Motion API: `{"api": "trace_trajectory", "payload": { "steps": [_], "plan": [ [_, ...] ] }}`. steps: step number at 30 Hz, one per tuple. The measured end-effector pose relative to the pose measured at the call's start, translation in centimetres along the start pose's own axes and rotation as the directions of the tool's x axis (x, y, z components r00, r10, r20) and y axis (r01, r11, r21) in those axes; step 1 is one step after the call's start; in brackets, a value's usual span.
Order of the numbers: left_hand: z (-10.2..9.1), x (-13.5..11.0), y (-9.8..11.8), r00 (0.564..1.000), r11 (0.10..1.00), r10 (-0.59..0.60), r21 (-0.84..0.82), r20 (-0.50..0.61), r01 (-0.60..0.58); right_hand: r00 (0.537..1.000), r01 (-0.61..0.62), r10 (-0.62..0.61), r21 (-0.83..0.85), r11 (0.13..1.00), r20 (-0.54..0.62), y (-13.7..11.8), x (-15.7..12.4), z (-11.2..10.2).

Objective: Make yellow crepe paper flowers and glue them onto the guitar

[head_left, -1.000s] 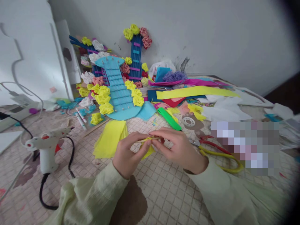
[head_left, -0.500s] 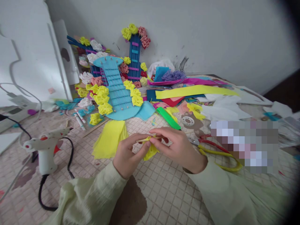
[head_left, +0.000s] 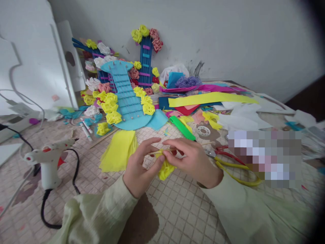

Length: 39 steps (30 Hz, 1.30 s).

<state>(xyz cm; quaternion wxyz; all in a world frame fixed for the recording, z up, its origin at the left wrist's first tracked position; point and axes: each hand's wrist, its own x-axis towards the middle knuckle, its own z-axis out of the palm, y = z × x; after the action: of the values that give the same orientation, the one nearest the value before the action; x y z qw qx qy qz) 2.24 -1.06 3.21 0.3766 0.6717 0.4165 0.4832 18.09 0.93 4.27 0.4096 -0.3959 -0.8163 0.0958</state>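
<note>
Between my two hands is a piece of yellow crepe paper (head_left: pixel 166 170), bunched and hanging in folds from a thin wooden stick (head_left: pixel 154 153) held roughly level. My left hand (head_left: pixel 142 169) has its thumb against the paper's upper edge, its index finger raised and curved above the stick, and other fingers partly hidden behind. My right hand (head_left: pixel 196 162) pinches the stick and the gathered paper between thumb and fingers. Just beyond my left hand lies a flat stack of yellow crepe paper (head_left: pixel 118 150) on the tabletop.
A white glue gun (head_left: pixel 50 166) with a black cord stands at left. Flower-trimmed light blue (head_left: pixel 127 98) and dark blue (head_left: pixel 146 64) guitar-shaped crafts lean at the back. A green utility knife (head_left: pixel 182 128), yellow-and-red-handled scissors (head_left: pixel 238 166) and paper strips (head_left: pixel 213 100) lie right.
My left index finger has lifted off the stick and spread from the thumb. The yellow paper hangs slightly lower and further right, with more of its folds showing.
</note>
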Motion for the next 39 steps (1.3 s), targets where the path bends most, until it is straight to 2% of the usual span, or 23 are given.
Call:
{"api": "trace_trajectory", "payload": {
  "steps": [8,15,24,29,39],
  "plan": [
    [-0.21,0.20,-0.13,0.998,0.997,0.013,0.072,-0.056,-0.008,0.993,-0.118,0.120,0.116,0.986,-0.011,-0.45,0.25,-0.15],
    [-0.59,0.40,-0.29,0.998,0.988,-0.003,0.152,-0.066,0.012,0.996,-0.086,0.082,0.154,0.984,0.034,-0.22,0.11,-0.17],
    [-0.49,0.60,-0.34,0.997,0.997,-0.046,0.061,-0.055,0.050,0.992,-0.125,0.122,0.165,0.978,0.033,-0.38,0.19,-0.20],
    [-0.48,0.66,-0.04,0.994,0.994,-0.105,-0.002,-0.036,0.105,0.996,-0.086,0.079,0.198,0.976,0.043,-0.22,0.10,-0.06],
    [-0.44,0.76,0.05,0.985,0.980,-0.170,-0.098,0.019,0.171,0.996,-0.082,0.077,0.175,0.981,0.040,-0.20,0.15,-0.06]
  ]
}}
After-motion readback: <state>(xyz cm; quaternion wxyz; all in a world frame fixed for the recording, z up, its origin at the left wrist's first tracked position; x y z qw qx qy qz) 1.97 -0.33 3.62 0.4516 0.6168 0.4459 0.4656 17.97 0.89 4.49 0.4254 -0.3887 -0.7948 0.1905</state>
